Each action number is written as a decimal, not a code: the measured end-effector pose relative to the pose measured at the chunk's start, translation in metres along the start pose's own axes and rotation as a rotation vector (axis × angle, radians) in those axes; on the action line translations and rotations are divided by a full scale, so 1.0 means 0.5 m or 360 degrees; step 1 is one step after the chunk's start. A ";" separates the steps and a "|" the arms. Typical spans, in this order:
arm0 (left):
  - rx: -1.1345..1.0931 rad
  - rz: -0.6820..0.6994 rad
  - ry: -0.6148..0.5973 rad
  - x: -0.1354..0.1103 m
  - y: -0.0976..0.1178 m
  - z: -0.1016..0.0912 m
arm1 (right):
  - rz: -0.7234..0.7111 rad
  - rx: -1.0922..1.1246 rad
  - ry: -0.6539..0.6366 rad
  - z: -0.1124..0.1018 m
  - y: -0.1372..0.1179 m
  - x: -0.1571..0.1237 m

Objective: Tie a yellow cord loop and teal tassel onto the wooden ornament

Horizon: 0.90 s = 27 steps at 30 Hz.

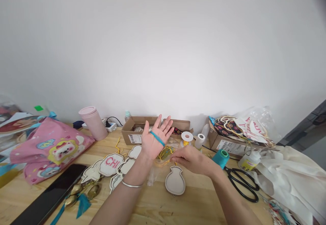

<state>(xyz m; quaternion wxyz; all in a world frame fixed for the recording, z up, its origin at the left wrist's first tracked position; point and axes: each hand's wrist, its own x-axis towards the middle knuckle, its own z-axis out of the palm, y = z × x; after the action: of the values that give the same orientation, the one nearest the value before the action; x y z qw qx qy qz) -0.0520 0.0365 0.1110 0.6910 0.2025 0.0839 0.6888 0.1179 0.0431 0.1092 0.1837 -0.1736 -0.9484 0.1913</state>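
Observation:
My left hand (pixel 156 143) is raised palm up with its fingers spread. A narrow teal ribbon (pixel 157 138) lies across the palm. My right hand (pixel 189 157) is closed in a pinch, fingertips down, at a short yellow cord (pixel 175 164). This cord is at the top of a pale pouch-shaped piece with a raised rim (pixel 175 181), below the fingers. Beside the fingertips lies a tangle of yellow and green threads (pixel 165 153). Left of my left wrist are several pale flat shaped pieces, one a plaque with pink letters (pixel 111 164).
Cardboard boxes (pixel 221 142) stand along the wall. On the right are a teal thread cone (pixel 221 157), black-handled scissors (pixel 243 184), a glue bottle (pixel 249 160) and white fabric (pixel 287 181). A pink bag (pixel 51 147), pink tumbler (pixel 93 123), phone (pixel 51 194) and brass bells (pixel 93 191) occupy the left.

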 end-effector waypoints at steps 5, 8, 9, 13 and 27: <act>0.0110 -0.0240 0.0092 0.009 -0.023 -0.026 | 0.0064 -0.0355 0.0156 -0.023 -0.025 -0.007; 0.0170 -0.0612 0.0074 0.003 -0.052 -0.027 | 0.0105 -0.0492 0.0300 -0.029 -0.021 -0.007; 0.0188 -0.0739 0.0048 -0.002 -0.064 -0.025 | 0.0114 -0.0526 0.0339 -0.030 -0.017 -0.008; 0.0265 -0.1097 -0.0104 -0.021 -0.104 -0.011 | 0.0180 -0.0550 0.0442 -0.037 0.001 -0.008; 0.0610 -0.1425 -0.0635 -0.047 -0.080 0.022 | 0.0402 0.0594 0.0196 -0.009 0.085 -0.001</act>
<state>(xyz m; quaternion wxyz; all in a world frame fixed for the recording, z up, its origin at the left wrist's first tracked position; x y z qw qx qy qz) -0.0119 0.0128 0.1013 0.8708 0.3967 0.1535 0.2466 0.1313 0.0809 0.0950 0.2447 -0.2653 -0.8544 0.3739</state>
